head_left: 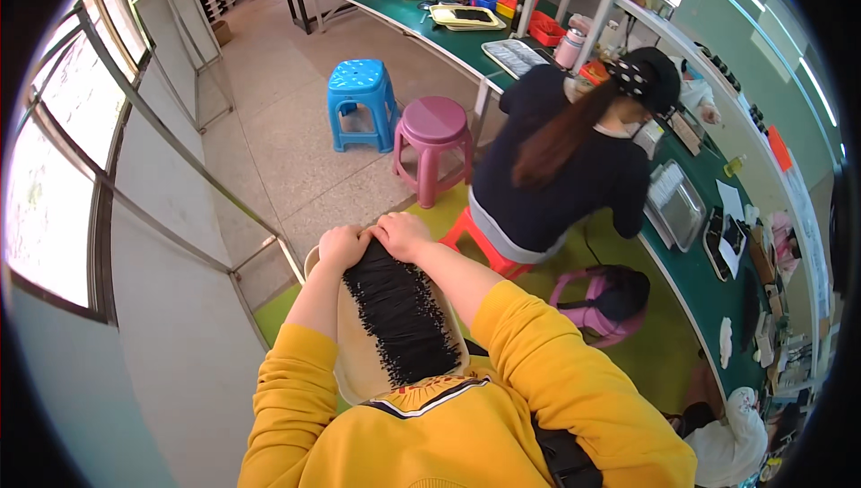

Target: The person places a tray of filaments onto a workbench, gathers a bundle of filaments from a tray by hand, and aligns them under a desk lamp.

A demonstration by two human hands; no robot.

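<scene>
While our left hand [343, 247] and right hand [404, 235] meet at the far end of the black pile [404, 318], we cannot tell whether they grip it; it lies in the tray [360, 362], and uneven pressure could skew its strands [420, 344].

Head camera: one view, wide fisheye, upright, worn on the head. Faces steeply down and forward over the wearer's yellow sweater [421, 439]. Near field: left hand [344, 245], right hand [402, 234] and cream tray [360, 373], close below the lens. Far field: green worktable [462, 45], receding toward the top. Straight edges bowed; corners dark.
</scene>
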